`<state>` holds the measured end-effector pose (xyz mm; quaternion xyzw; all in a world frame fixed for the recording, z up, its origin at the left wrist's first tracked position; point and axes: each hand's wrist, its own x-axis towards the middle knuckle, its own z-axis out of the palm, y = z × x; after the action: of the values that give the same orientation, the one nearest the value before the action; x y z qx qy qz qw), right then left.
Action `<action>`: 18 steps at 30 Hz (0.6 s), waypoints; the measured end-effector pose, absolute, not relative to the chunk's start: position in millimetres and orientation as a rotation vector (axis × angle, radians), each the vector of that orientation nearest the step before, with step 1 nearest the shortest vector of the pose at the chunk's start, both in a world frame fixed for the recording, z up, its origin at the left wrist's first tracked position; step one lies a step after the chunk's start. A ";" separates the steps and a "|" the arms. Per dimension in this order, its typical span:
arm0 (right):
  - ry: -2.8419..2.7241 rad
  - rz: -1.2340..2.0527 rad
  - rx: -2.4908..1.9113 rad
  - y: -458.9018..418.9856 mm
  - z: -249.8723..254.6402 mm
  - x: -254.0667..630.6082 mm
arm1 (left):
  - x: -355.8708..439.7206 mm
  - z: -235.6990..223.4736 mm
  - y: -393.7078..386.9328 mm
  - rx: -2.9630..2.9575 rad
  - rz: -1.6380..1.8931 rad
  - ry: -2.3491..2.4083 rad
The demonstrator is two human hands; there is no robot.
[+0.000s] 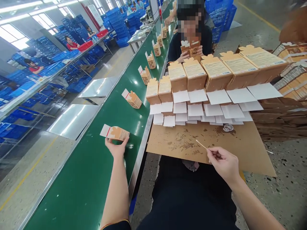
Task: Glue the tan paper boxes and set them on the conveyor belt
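Note:
Over the green conveyor belt, my left hand (116, 147) has its thumb and fingers around the near side of a small brown carton (118, 133). The carton lies on its side with its white flap, marked by a red stripe, pointing left. My right hand (223, 161) pinches a thin cotton swab (200, 143) above a stained cardboard sheet (158, 140). Beyond that sheet stand stacked brown cartons (217, 72), their white flaps (216, 96) hanging out toward me.
More cartons (132, 99) sit in a line along the green belt (79, 188). A person (190, 35) across the stack holds a carton up. A small coil of clear bands (228, 127) rests on the cardboard. Flattened cartons (294, 73) are piled at right; blue crates (219, 16) stand behind.

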<state>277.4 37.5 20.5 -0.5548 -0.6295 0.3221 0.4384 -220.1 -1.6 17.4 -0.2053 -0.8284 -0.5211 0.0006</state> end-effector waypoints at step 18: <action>-1.431 0.622 -1.501 30.1 38.3 300.1 | -113.1 145.1 251.2 -1.481 -1.949 -3.045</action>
<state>300.1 30.1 38.3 -0.6122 -0.5836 0.2537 0.4693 -113.1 251.2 145.1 -0.3518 -0.7230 -0.4628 -0.3734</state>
